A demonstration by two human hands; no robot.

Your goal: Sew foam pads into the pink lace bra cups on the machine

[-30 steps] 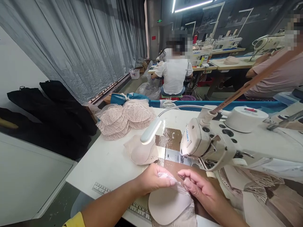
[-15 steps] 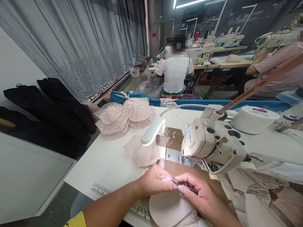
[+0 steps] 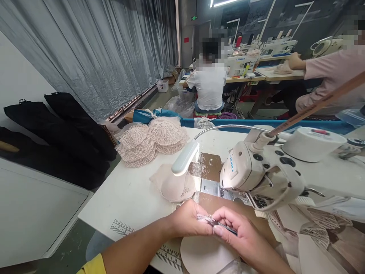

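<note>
My left hand (image 3: pixel 188 221) is closed on the lace edge (image 3: pixel 202 217) of a beige bra cup (image 3: pixel 203 254), whose smooth rounded side hangs below my fingers at the table's front. In my right hand (image 3: pixel 238 230) is a slim pair of dark thread snips (image 3: pixel 228 228), its tips against the lace by my left thumb. The fingers partly cover the blades. Just beyond my hands, another beige cup with lace (image 3: pixel 173 187) lies beside the needle area of the white sewing machine (image 3: pixel 236 167).
Stacked lace cups (image 3: pixel 154 139) stand at the table's back left. A lamp (image 3: pixel 184 158) on a bent neck hangs over the machine bed. More lace pieces (image 3: pixel 313 232) lie at right. Two people (image 3: pixel 210 85) sit at machines beyond.
The snips and both hands have shifted only slightly at the lace edge. The view has moved a little. A person at far right has raised an arm over the fabric there.
</note>
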